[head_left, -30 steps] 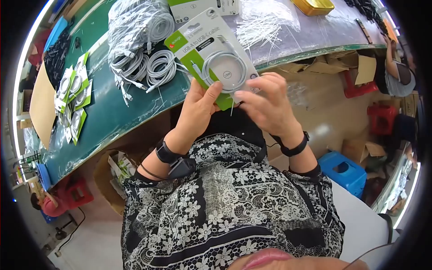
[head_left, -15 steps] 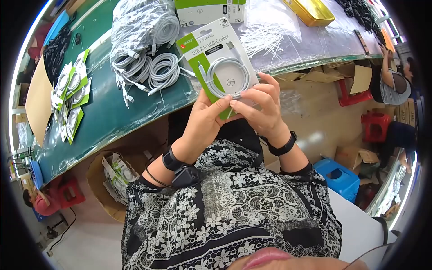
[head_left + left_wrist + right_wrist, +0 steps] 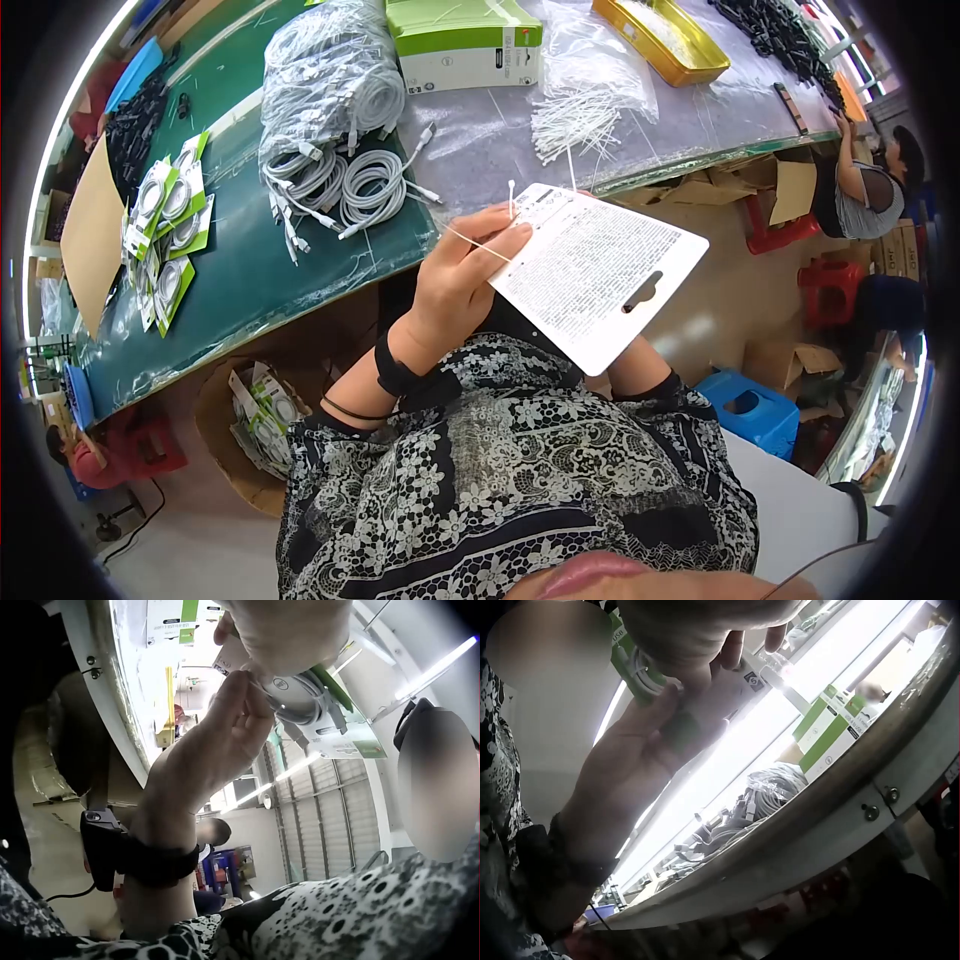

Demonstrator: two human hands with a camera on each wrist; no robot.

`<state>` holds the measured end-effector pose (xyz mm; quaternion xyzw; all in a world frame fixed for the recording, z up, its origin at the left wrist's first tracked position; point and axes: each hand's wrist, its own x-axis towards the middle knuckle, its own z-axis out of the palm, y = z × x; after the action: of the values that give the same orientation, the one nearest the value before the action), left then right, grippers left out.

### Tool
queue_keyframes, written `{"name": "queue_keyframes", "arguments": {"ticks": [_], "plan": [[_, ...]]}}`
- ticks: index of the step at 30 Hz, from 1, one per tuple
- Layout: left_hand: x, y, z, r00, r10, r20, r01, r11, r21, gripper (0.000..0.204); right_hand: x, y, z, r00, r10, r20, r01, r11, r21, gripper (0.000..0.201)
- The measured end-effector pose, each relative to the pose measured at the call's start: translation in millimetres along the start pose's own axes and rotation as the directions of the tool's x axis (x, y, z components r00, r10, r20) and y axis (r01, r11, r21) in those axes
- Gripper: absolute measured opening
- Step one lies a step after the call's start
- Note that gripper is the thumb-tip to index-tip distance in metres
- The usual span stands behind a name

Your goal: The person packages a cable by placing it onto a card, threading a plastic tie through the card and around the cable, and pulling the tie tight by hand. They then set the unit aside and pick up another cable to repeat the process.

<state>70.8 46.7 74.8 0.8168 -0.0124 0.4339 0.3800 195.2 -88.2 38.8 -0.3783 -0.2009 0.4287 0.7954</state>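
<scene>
A cable card (image 3: 595,275) is held over my lap with its white printed back facing up. My left hand (image 3: 455,275) pinches the card's left edge, thumb on top, and a thin white twist tie (image 3: 470,243) sticks out beside the thumb. The card hides my right hand in the head view. From below, the left wrist view shows the right hand (image 3: 225,731) gripping the card's underside at the coiled white cable (image 3: 296,694). In the right wrist view the left hand (image 3: 645,750) holds the green card front (image 3: 641,671).
The green-topped bench (image 3: 230,260) carries a heap of coiled white cables (image 3: 330,130), a green-and-white box (image 3: 465,40), loose twist ties (image 3: 580,110), a yellow tray (image 3: 660,35) and finished cards (image 3: 165,225). A carton (image 3: 255,410) sits below, a blue stool (image 3: 750,410) and another person (image 3: 860,190) at right.
The card has been turned over, from its green front with the cable to its printed back. It dropped lower and to the right, and my right hand went underneath it.
</scene>
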Motion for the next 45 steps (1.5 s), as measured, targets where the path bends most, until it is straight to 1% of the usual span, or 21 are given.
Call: {"name": "queue_keyframes", "arguments": {"ticks": [1, 2, 3, 5, 6, 9, 10, 11, 14, 15, 18, 26, 30, 36, 38, 45], "plan": [[1.8, 0.7, -0.9, 1.0, 0.003, 0.006, -0.003, 1.0, -0.017, 0.038, 0.0, -1.6, 1.0, 0.997, -0.027, 0.074, 0.026, 1.0, 0.015, 0.053], [3.2, 1.0, -1.4, 1.0, 0.007, 0.013, -0.006, 0.999, -0.035, 0.041, -0.1, -3.6, 4.9, 0.997, -0.029, 0.078, 0.028, 0.999, 0.014, 0.053], [4.1, 0.6, -1.6, 1.0, 0.01, 0.011, -0.01, 0.999, -0.033, 0.041, -1.1, -5.8, 8.2, 0.997, 0.041, 0.067, -0.051, 0.988, 0.146, 0.053], [4.6, -0.4, -2.4, 0.999, 0.036, 0.024, -0.035, 0.999, -0.022, 0.04, -4.9, -10.3, 16.2, 0.98, 0.184, 0.072, -0.197, 0.896, 0.398, 0.055], [4.9, -0.6, -2.2, 0.998, 0.047, 0.032, -0.046, 0.999, -0.017, 0.04, -9.5, -6.4, 10.6, 0.98, 0.183, 0.072, -0.197, 0.897, 0.396, 0.055], [8.4, 2.0, -2.5, 0.997, 0.077, 0.031, -0.077, 0.997, -0.017, 0.04, -23.0, 11.8, -14.9, 0.978, 0.209, -0.015, -0.193, 0.925, 0.327, 0.052], [9.2, 3.5, -2.5, 0.995, 0.091, 0.031, -0.091, 0.996, -0.018, 0.041, -22.6, 18.1, -24.5, 0.978, 0.207, -0.017, -0.191, 0.926, 0.326, 0.052], [10.0, 5.0, -3.3, 0.995, 0.09, 0.032, -0.089, 0.996, -0.021, 0.041, -23.6, 17.8, -25.7, 0.982, 0.19, -0.017, -0.176, 0.935, 0.307, 0.051], [11.8, 8.7, -6.1, 0.984, 0.154, 0.09, -0.159, 0.986, 0.053, 0.042, -29.1, 18.8, -29.3, 0.99, 0.139, -0.021, -0.13, 0.959, 0.251, 0.049], [12.0, 9.3, -5.7, 0.984, 0.153, 0.094, -0.157, 0.986, 0.047, 0.042, -31.3, 19.9, -29.8, 0.992, 0.121, -0.022, -0.113, 0.966, 0.233, 0.049], [12.7, 10.9, -5.0, 0.97, 0.227, 0.09, -0.233, 0.971, 0.057, 0.043, -35.6, 21.1, -31.1, 0.998, 0.065, -0.024, -0.06, 0.981, 0.183, 0.047], [21.0, 17.6, -7.0, 0.954, 0.278, 0.11, -0.282, 0.959, 0.027, 0.045, -38.6, 21.9, -31.0, 0.997, -0.08, 0.007, 0.079, 0.996, 0.04, 0.044], [21.0, 17.8, -7.5, 0.948, 0.291, 0.132, -0.297, 0.955, 0.026, 0.044, -37.9, 20.2, -31.0, 0.988, -0.152, 0.031, 0.153, 0.988, -0.033, 0.042], [21.2, 19.6, -7.1, 0.947, 0.296, 0.129, -0.301, 0.953, 0.026, 0.045, -37.1, 16.0, -27.9, 0.966, -0.246, 0.078, 0.255, 0.957, -0.14, 0.041], [20.7, 18.4, -7.0, 0.939, 0.314, 0.139, -0.323, 0.945, 0.047, 0.044, -36.6, 13.7, -26.4, 0.956, -0.276, 0.096, 0.289, 0.941, -0.175, 0.04], [21.0, 20.8, -5.9, 0.939, 0.301, 0.169, -0.311, 0.95, 0.036, 0.044, -33.8, 6.7, -19.4, 0.916, -0.367, 0.163, 0.4, 0.87, -0.288, 0.04]]}}
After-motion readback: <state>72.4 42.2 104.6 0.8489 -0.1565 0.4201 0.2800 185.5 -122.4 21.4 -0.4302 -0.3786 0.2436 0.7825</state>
